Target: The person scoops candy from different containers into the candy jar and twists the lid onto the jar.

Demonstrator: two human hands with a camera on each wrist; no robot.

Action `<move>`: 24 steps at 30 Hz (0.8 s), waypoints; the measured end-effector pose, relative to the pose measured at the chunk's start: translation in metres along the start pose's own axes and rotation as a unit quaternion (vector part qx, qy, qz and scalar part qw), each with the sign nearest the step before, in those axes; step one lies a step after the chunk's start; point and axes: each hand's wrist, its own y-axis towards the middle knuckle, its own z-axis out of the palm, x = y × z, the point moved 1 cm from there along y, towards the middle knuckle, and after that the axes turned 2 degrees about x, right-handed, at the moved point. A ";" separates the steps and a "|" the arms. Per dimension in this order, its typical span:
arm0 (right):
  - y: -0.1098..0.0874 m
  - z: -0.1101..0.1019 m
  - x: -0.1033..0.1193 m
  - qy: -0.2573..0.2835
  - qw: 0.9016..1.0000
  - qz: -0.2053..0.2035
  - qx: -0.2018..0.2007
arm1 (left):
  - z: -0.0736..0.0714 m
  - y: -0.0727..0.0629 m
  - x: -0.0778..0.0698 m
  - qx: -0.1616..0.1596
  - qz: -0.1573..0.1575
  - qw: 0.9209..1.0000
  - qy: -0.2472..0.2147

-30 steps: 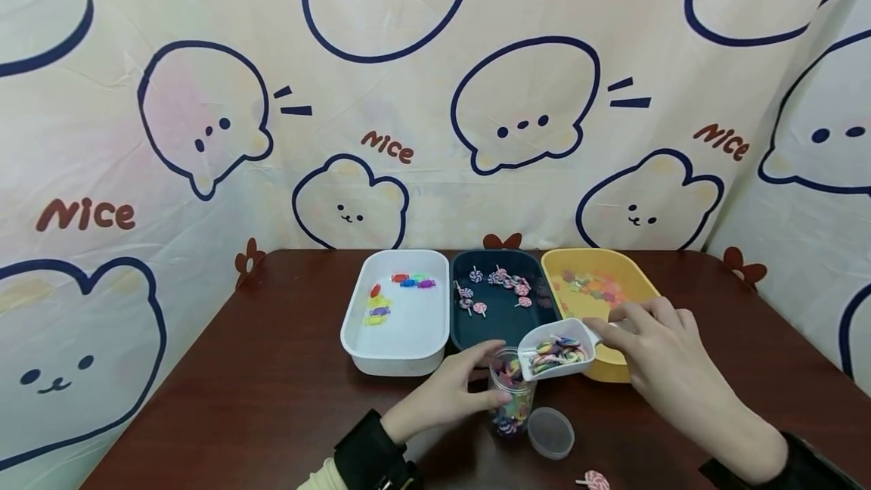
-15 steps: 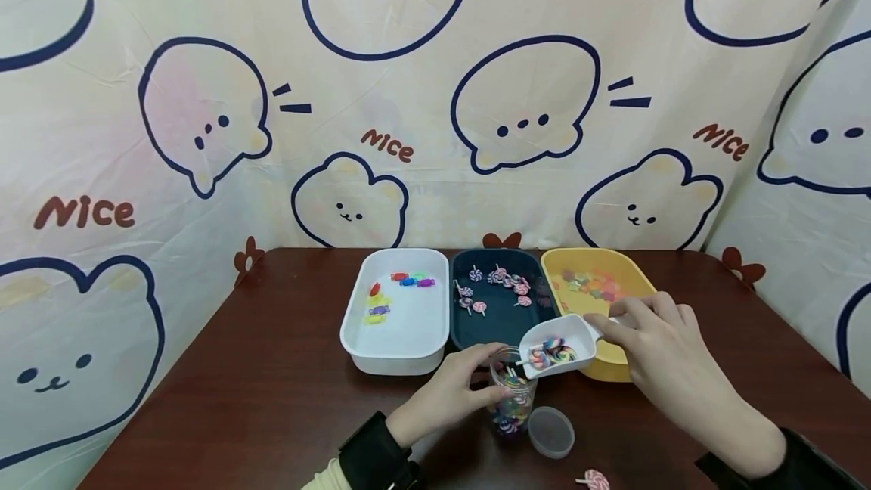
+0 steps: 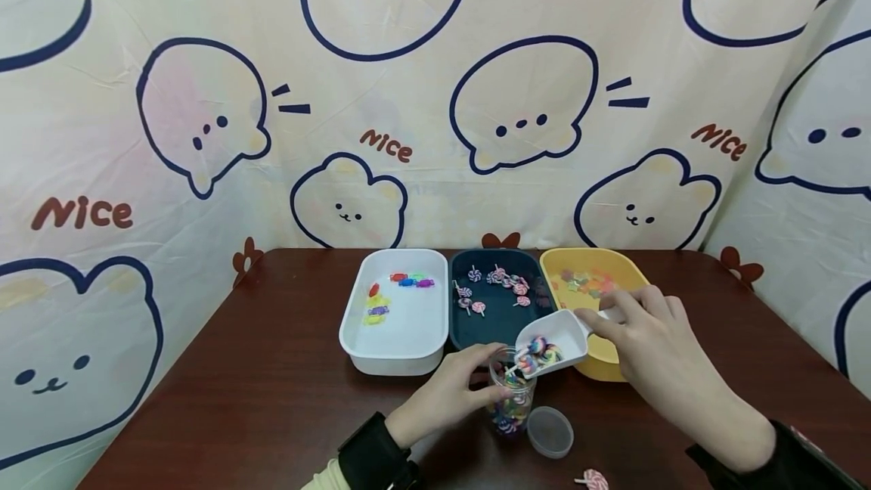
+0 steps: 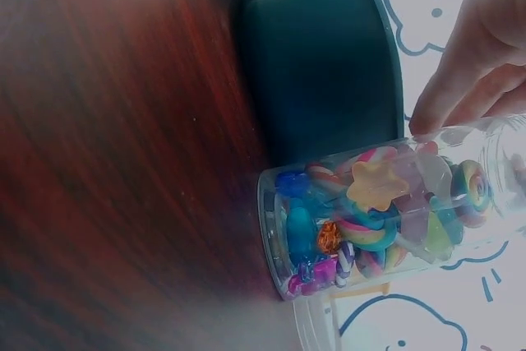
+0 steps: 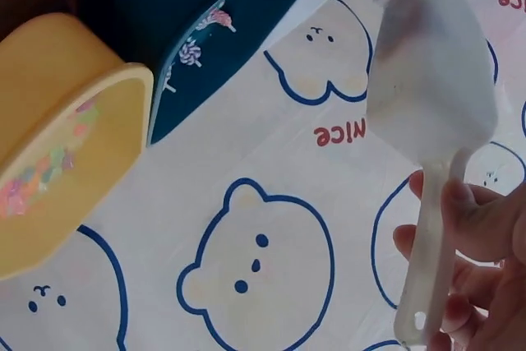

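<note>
My left hand (image 3: 452,392) grips a clear jar (image 3: 515,403) near its top, thumb on one side and fingers on the other. Inside the jar, the left wrist view shows colourful candies, among them a yellow star (image 4: 376,186) and swirled pieces. With my right hand (image 3: 663,354) I hold a white scoop (image 3: 565,335) by its handle (image 5: 431,252). The scoop tilts with its lip at the jar's mouth. Several striped lollipops (image 3: 540,352) lie near that lip, some reaching over the jar's opening. A clear round lid (image 3: 550,432) lies on the table right of the jar.
Behind my hands stand a white tray (image 3: 395,363) with wrapped candies, a dark tray (image 3: 500,327) with small lollipops, and a yellow tray (image 3: 604,364) with translucent pieces. One pink lollipop (image 3: 596,480) lies at the table's front. A printed cloth (image 3: 435,97) hangs behind.
The scoop has tilted further toward the jar, and fewer candies are left in it. Its lollipops have slid down to the lip. My left hand and the jar have hardly moved.
</note>
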 end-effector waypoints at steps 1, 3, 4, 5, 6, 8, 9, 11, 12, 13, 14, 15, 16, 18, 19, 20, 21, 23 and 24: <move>0.001 -0.001 0.000 -0.004 1.000 -0.004 -0.005 | 0.000 0.000 0.000 0.000 -0.001 1.000 0.000; 0.001 -0.002 0.000 -0.008 1.000 -0.011 -0.011 | 0.000 0.000 0.000 -0.001 -0.002 1.000 0.001; 0.002 -0.002 0.000 -0.011 1.000 -0.013 -0.013 | 0.000 0.000 -0.001 -0.001 -0.003 1.000 0.002; 0.002 -0.002 0.000 -0.013 1.000 -0.014 -0.013 | 0.000 0.000 -0.001 -0.002 -0.004 1.000 0.003; 0.002 -0.003 0.000 -0.014 1.000 -0.013 -0.011 | 0.000 -0.001 -0.001 -0.003 -0.006 1.000 0.004; 0.002 -0.003 0.000 -0.015 1.000 -0.011 -0.003 | 0.001 -0.001 -0.001 -0.005 -0.008 1.000 0.007; 0.002 -0.003 0.000 -0.016 1.000 -0.011 -0.001 | 0.001 -0.001 -0.001 -0.004 -0.008 1.000 0.007; 0.002 -0.004 0.000 -0.015 1.000 -0.009 0.005 | 0.001 -0.001 -0.001 -0.005 -0.010 1.000 0.008; 0.002 -0.004 0.000 -0.015 1.000 -0.008 0.006 | 0.001 -0.001 -0.001 -0.005 -0.010 1.000 0.009; 0.002 -0.004 0.000 -0.015 1.000 -0.007 0.007 | 0.001 -0.001 -0.001 -0.005 -0.010 1.000 0.010; 0.001 -0.004 -0.001 -0.014 1.000 -0.006 0.009 | 0.001 -0.001 -0.001 -0.005 -0.010 1.000 0.011; 0.001 -0.004 -0.001 -0.013 1.000 -0.004 0.010 | 0.001 -0.001 -0.001 -0.005 -0.011 1.000 0.013; 0.001 -0.005 -0.002 -0.013 1.000 -0.005 0.007 | 0.001 -0.001 -0.001 -0.006 -0.011 1.000 0.015; 0.000 -0.005 -0.004 -0.013 1.000 0.001 0.009 | 0.001 -0.001 -0.001 -0.007 -0.013 1.000 0.016; 0.000 -0.005 -0.006 -0.011 1.000 0.003 0.009 | 0.001 -0.001 -0.001 -0.007 -0.015 1.000 0.016; 0.000 -0.005 -0.007 -0.009 1.000 0.007 0.010 | 0.000 -0.002 -0.001 -0.006 -0.017 1.000 0.016; 0.001 -0.005 -0.009 -0.007 1.000 0.010 0.012 | 0.000 -0.002 -0.001 -0.005 -0.018 1.000 0.015; 0.002 -0.005 -0.012 -0.001 1.000 0.018 0.020 | -0.001 -0.002 0.000 -0.002 -0.020 1.000 0.013; 0.002 -0.004 -0.013 0.004 0.999 0.022 0.023 | -0.002 -0.002 0.000 -0.001 -0.020 1.000 0.012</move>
